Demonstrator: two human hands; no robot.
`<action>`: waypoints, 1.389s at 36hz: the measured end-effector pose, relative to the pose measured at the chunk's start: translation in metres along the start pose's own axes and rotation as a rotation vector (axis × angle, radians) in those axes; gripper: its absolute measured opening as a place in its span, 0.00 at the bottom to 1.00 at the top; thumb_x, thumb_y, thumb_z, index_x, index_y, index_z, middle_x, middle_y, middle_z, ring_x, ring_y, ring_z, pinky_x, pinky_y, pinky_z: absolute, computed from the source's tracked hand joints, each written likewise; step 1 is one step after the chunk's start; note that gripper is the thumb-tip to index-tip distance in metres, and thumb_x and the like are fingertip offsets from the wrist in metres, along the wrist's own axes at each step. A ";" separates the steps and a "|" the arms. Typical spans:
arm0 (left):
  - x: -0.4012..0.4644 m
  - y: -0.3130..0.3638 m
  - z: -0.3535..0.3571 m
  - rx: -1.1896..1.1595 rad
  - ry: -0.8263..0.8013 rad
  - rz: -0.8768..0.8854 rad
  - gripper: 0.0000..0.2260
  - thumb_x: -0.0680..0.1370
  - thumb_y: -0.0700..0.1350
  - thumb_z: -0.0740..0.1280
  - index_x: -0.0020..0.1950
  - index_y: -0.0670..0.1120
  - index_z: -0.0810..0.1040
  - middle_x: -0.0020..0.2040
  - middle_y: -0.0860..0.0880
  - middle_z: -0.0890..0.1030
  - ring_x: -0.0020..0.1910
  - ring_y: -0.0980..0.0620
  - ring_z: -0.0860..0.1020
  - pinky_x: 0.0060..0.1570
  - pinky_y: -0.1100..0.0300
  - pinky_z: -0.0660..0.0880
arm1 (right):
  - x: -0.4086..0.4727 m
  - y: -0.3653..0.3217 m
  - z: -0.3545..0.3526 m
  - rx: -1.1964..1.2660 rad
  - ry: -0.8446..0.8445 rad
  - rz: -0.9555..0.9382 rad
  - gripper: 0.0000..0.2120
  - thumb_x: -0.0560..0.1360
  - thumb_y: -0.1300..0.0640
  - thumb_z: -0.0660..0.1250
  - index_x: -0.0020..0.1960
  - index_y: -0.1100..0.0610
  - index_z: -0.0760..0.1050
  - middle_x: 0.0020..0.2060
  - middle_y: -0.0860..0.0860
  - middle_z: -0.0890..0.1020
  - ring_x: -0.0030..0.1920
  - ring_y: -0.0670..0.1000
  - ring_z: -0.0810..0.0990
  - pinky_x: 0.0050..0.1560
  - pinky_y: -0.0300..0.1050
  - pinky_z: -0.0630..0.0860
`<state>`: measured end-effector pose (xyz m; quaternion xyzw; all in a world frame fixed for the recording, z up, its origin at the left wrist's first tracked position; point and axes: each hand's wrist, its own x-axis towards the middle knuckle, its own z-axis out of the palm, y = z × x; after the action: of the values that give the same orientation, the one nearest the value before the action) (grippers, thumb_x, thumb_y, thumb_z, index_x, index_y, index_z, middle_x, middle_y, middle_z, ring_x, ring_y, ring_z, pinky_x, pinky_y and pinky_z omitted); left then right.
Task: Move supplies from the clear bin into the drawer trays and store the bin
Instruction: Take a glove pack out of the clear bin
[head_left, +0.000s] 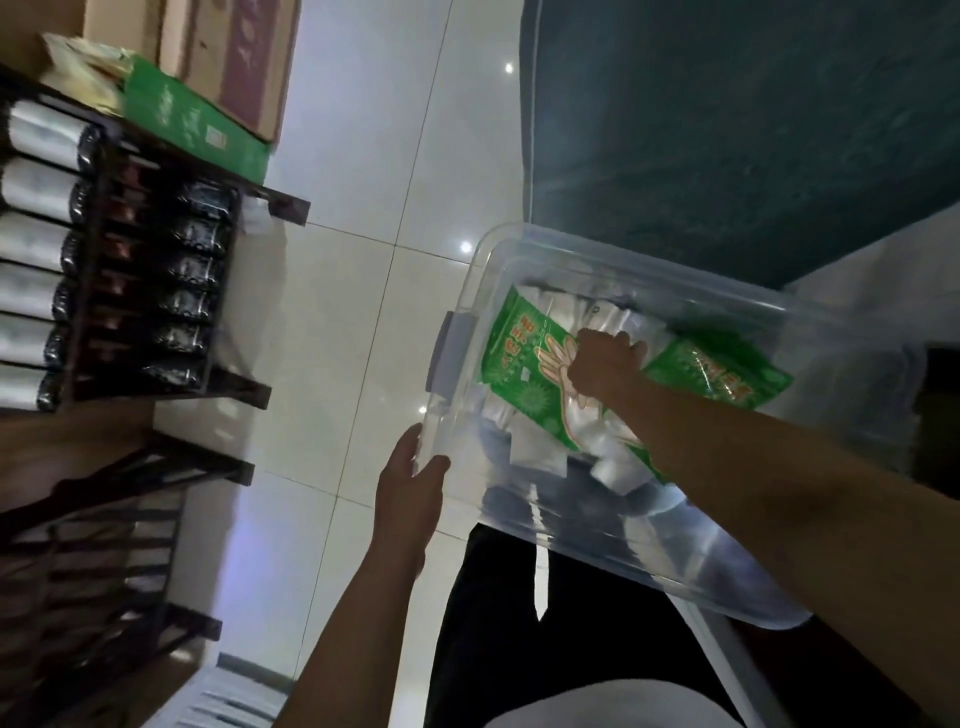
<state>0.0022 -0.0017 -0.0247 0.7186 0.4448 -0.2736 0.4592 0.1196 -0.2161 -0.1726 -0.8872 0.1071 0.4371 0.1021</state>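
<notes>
Hands at the clear bin (519, 249)
My left hand (413, 486) grips its near-left rim; my right hand (605, 366) closes on a green glove packet (524, 364) inside.

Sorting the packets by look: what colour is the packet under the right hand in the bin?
Green with a hand outline printed on it, clear lower down: the packet, head view.

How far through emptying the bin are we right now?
Early, it seems. The clear plastic bin still holds green-printed packets and clear bags. In hand: the right hand reaches inside, closed on a packet, while the left hand grips the bin's rim. No drawer trays are in view; transferring supplies and storing the bin remain.
</notes>
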 end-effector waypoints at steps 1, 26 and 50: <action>-0.001 0.001 0.001 0.001 0.000 0.010 0.22 0.76 0.43 0.65 0.70 0.55 0.74 0.61 0.53 0.79 0.57 0.54 0.78 0.48 0.60 0.74 | -0.002 0.002 -0.003 0.045 -0.015 -0.002 0.12 0.75 0.58 0.60 0.57 0.52 0.72 0.59 0.53 0.78 0.62 0.58 0.73 0.65 0.56 0.61; -0.098 0.142 0.080 0.053 -0.671 0.105 0.09 0.79 0.43 0.67 0.58 0.51 0.80 0.51 0.49 0.84 0.50 0.49 0.80 0.52 0.52 0.75 | -0.280 0.130 -0.112 1.820 0.051 -0.079 0.10 0.71 0.69 0.71 0.49 0.58 0.82 0.39 0.53 0.84 0.39 0.52 0.81 0.41 0.45 0.75; -0.350 0.067 0.215 0.783 -1.389 0.650 0.17 0.73 0.31 0.69 0.56 0.51 0.80 0.45 0.49 0.87 0.40 0.52 0.86 0.34 0.60 0.79 | -0.558 0.209 0.045 2.140 1.230 0.674 0.08 0.77 0.63 0.66 0.53 0.56 0.81 0.40 0.53 0.87 0.37 0.50 0.87 0.35 0.43 0.81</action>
<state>-0.0934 -0.3437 0.1915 0.5867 -0.2911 -0.6399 0.4019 -0.3047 -0.3471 0.2277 -0.3473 0.6517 -0.3429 0.5806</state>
